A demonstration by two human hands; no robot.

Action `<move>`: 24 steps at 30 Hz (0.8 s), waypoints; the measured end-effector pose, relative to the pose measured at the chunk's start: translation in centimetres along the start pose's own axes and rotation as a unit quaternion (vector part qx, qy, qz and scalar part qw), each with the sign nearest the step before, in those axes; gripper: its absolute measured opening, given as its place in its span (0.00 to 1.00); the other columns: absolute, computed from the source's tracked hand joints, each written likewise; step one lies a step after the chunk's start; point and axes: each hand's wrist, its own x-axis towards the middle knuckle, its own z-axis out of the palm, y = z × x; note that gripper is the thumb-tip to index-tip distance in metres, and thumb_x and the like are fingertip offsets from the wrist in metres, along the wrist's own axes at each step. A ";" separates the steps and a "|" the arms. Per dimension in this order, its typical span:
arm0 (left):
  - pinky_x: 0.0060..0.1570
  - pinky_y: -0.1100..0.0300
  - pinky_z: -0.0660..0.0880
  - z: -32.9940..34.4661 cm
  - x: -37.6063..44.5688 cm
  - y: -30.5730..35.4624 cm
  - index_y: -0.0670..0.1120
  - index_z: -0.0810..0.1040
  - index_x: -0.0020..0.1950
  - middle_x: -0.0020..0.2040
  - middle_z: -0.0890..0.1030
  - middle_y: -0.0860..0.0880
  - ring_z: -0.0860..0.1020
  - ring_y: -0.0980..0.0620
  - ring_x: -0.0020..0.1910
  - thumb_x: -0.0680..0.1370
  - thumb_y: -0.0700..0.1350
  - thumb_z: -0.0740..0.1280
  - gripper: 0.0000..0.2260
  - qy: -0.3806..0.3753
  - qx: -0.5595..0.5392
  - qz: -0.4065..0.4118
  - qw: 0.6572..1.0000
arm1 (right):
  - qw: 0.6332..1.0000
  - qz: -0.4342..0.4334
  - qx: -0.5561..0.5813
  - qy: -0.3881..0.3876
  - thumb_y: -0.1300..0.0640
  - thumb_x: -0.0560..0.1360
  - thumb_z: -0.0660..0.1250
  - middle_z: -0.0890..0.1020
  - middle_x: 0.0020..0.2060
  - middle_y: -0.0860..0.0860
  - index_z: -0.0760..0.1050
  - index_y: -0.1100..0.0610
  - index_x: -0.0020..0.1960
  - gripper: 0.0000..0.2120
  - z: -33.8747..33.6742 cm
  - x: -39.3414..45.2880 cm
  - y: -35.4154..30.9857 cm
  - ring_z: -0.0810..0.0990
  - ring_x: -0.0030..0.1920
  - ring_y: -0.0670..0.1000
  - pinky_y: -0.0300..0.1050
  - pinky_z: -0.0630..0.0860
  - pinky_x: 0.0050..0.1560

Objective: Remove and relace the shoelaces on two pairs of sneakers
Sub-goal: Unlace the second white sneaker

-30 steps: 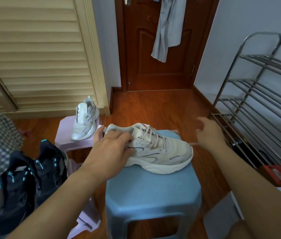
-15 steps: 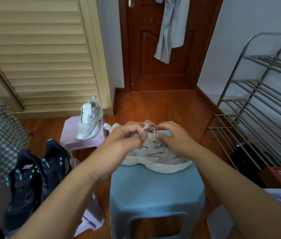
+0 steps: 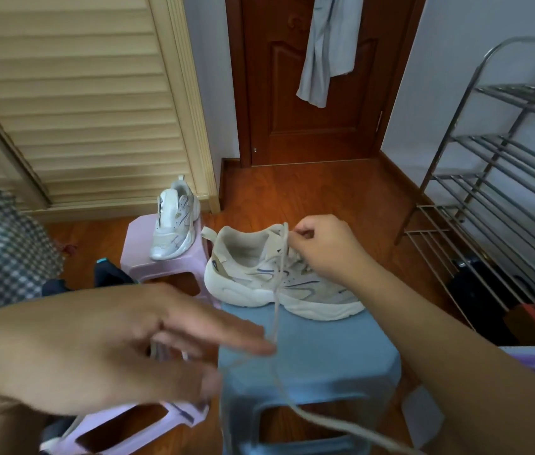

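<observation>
One cream chunky sneaker with blue side lines (image 3: 272,277) lies on the light blue plastic stool (image 3: 318,353), long axis left-right, toe right, heel left. Right hand (image 3: 322,247) over its tongue, fingers pinched on the beige flat shoelace (image 3: 277,310), which runs down toward the camera. Left hand (image 3: 121,346) blurred, fingers spread straight, fingertip touching the lace. Second cream sneaker (image 3: 174,221) on the lilac plastic stool (image 3: 147,261), toe toward camera. Dark sneaker with teal accents (image 3: 108,274) on the floor, count unclear.
</observation>
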 end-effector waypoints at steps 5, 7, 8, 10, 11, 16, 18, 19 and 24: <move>0.68 0.50 0.73 -0.9 6.6 -3.5 0.64 0.79 0.55 0.68 0.76 0.55 0.75 0.47 0.67 0.78 0.44 0.72 0.14 0.338 0.167 0.035 0.926 | 0.995 0.075 -0.055 0.026 0.43 0.78 0.66 0.81 0.30 0.53 0.79 0.57 0.37 0.20 0.7 0.0 -0.6 0.79 0.32 0.52 0.47 0.73 0.32; 0.73 0.59 0.61 0.3 10.1 -4.9 0.59 0.79 0.64 0.78 0.62 0.49 0.63 0.46 0.77 0.75 0.44 0.76 0.20 0.299 0.208 0.045 0.930 | 0.991 0.078 -0.104 0.045 0.42 0.78 0.67 0.78 0.29 0.51 0.78 0.56 0.35 0.20 1.4 -0.4 -1.2 0.76 0.31 0.51 0.44 0.67 0.28; 0.71 0.62 0.60 0.6 11.2 -5.8 0.57 0.80 0.64 0.78 0.59 0.48 0.62 0.45 0.76 0.74 0.46 0.77 0.19 0.290 0.209 0.040 0.933 | 0.988 0.076 -0.120 0.056 0.44 0.78 0.68 0.78 0.31 0.50 0.78 0.55 0.36 0.18 1.8 -0.5 -1.6 0.75 0.32 0.51 0.43 0.66 0.29; 0.71 0.60 0.62 0.7 12.1 -6.7 0.54 0.83 0.58 0.74 0.60 0.48 0.64 0.45 0.73 0.72 0.48 0.79 0.15 0.303 0.212 0.029 0.929 | 0.988 0.083 -0.108 0.069 0.52 0.80 0.67 0.78 0.36 0.50 0.81 0.56 0.42 0.11 2.2 -0.4 -2.5 0.73 0.34 0.50 0.43 0.72 0.35; 0.72 0.56 0.65 0.7 12.2 -6.8 0.54 0.84 0.56 0.72 0.62 0.48 0.65 0.45 0.71 0.71 0.50 0.79 0.14 0.316 0.228 0.027 0.920 | 0.989 0.091 -0.090 0.070 0.54 0.80 0.66 0.77 0.38 0.50 0.82 0.56 0.44 0.09 2.2 -0.3 -2.7 0.73 0.36 0.51 0.44 0.75 0.39; 0.66 0.50 0.71 1.1 11.9 -7.0 0.54 0.85 0.54 0.68 0.63 0.50 0.67 0.47 0.67 0.72 0.57 0.77 0.14 0.347 0.270 0.031 0.897 | 0.987 0.077 -0.134 0.040 0.53 0.77 0.68 0.77 0.34 0.51 0.77 0.57 0.37 0.12 1.0 -0.5 -2.9 0.75 0.35 0.51 0.43 0.70 0.31; 0.64 0.48 0.71 1.2 11.7 -6.8 0.56 0.84 0.55 0.67 0.63 0.51 0.67 0.47 0.67 0.73 0.60 0.75 0.15 0.350 0.300 0.018 0.887 | 0.981 0.119 -0.149 -0.022 0.52 0.75 0.69 0.77 0.32 0.50 0.74 0.57 0.35 0.13 0.0 -0.5 -3.0 0.74 0.32 0.49 0.41 0.65 0.28; 0.64 0.47 0.71 1.2 11.7 -6.6 0.57 0.84 0.55 0.67 0.63 0.50 0.67 0.46 0.66 0.73 0.61 0.74 0.14 0.355 0.313 0.015 0.881 | 0.977 0.151 -0.138 -0.060 0.52 0.74 0.70 0.77 0.31 0.50 0.74 0.57 0.34 0.13 -0.7 -0.3 -3.0 0.75 0.31 0.49 0.41 0.66 0.28; 0.60 0.47 0.74 2.9 11.4 -5.6 0.55 0.85 0.49 0.64 0.68 0.47 0.70 0.44 0.64 0.71 0.60 0.76 0.12 0.401 0.349 0.043 0.846 | 0.959 0.251 0.124 -0.054 0.54 0.73 0.69 0.77 0.34 0.53 0.76 0.59 0.39 0.09 -1.3 -0.4 -2.3 0.76 0.35 0.52 0.44 0.71 0.35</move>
